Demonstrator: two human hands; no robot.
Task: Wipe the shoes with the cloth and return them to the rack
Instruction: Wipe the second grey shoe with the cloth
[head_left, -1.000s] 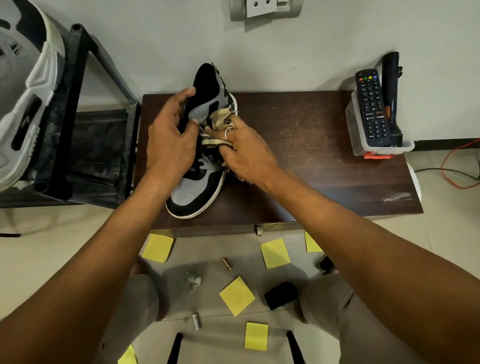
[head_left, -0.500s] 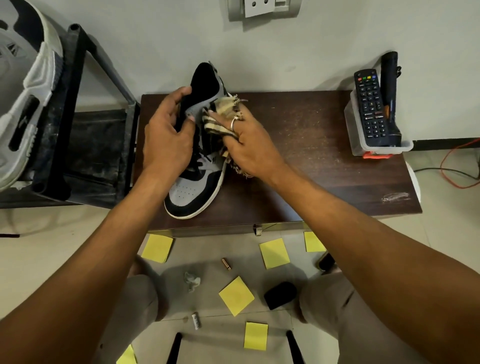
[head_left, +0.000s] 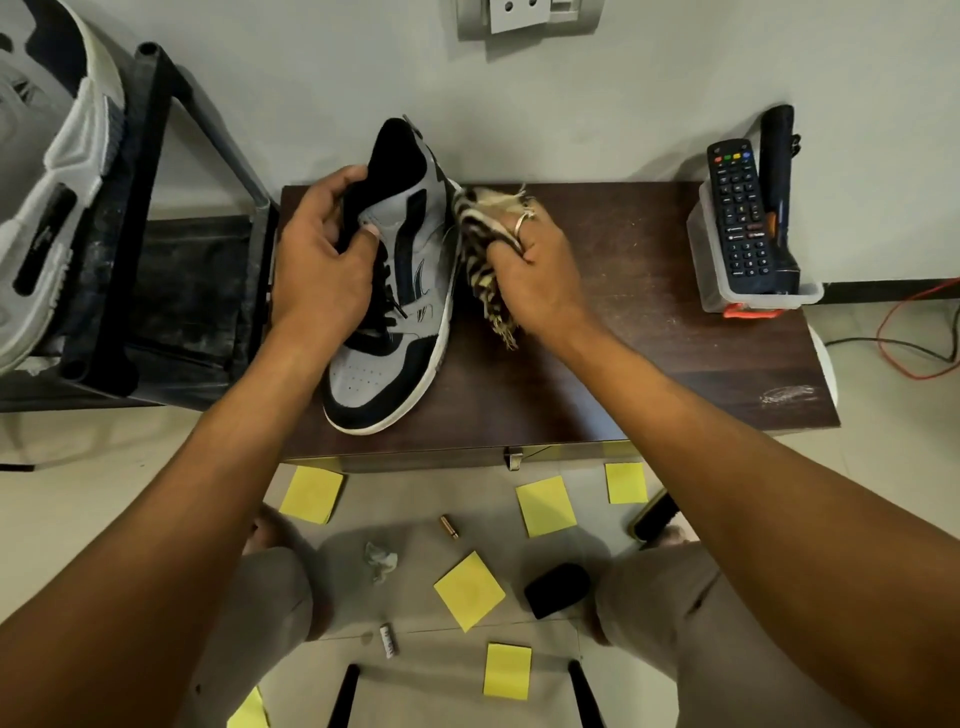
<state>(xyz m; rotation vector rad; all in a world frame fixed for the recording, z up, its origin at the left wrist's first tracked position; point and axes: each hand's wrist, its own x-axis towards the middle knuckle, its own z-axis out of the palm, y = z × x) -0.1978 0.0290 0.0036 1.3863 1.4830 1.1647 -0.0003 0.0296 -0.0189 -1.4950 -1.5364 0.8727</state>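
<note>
- The grey, black and white sneaker stands on the dark wooden bench, near its left end, toe towards you and heel up by the wall.
- Your left hand holds the sneaker at the collar: its fingers are hooked over the black opening and the thumb presses the tongue area, so they are closed on the shoe.
- Your right hand is bunched around the striped, frayed cloth, fingers clenched on it, with a ring showing on one finger. The cloth lies against the sneaker's right side, by the sole edge.
- At the bench's right end a clear tray holds a black remote and a dark torch-like thing.
- To the left stands a black rack with a white and grey shoe on it.
- On the floor below, between your knees, lie yellow sticky notes, a small black object, a crumpled scrap and two small batteries.
</note>
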